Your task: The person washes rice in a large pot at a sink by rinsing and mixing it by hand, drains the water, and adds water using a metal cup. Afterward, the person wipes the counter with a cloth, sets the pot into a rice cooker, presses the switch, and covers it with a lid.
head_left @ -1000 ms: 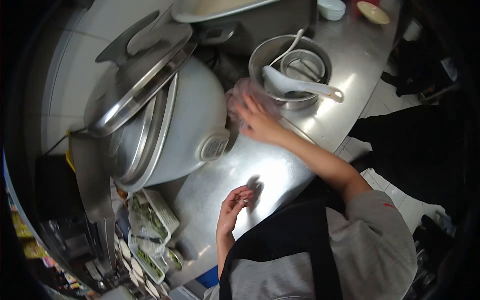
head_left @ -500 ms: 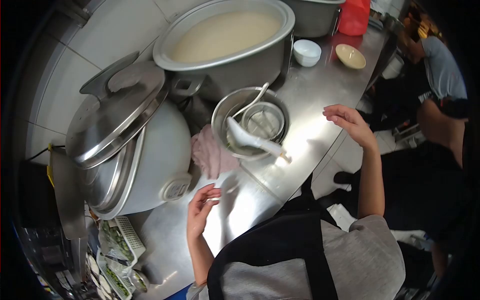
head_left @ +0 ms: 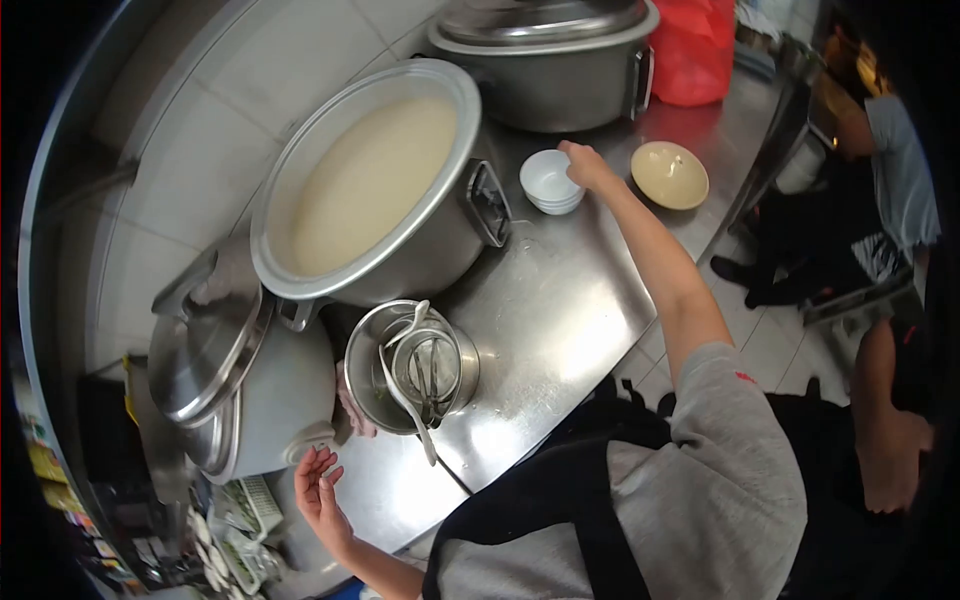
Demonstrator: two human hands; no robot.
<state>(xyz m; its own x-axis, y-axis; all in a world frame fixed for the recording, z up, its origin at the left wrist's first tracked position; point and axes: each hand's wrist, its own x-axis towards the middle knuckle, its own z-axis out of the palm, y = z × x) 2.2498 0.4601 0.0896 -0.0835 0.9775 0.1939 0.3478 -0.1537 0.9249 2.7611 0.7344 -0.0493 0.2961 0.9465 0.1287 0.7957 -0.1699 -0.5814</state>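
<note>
My right hand [head_left: 588, 168] reaches across the counter to a small stack of white bowls [head_left: 546, 180], its fingers closed at the right rim of the top bowl. A cream-coloured bowl [head_left: 670, 176] sits just right of that hand. My left hand [head_left: 320, 492] is raised near the front of a large rice cooker [head_left: 275, 400], fingers curled loosely and apart, with nothing in it. Between my hands stands a metal pot [head_left: 372, 400] holding a smaller metal container [head_left: 428, 366], a long white-handled spoon [head_left: 404, 395] and other utensils.
A big open cooker [head_left: 420, 240] full of pale, porridge-like liquid stands at the wall. Behind it are a lidded cooker [head_left: 560, 85] and a red plastic bag [head_left: 692, 50]. Baskets of greens [head_left: 262, 505] lie at lower left. Other people stand to the right, beyond the counter edge.
My right hand has moved forward from empty air to the white bowls. My left hand stays empty, low at the left. The view has shifted, and the counter items appear turned.
</note>
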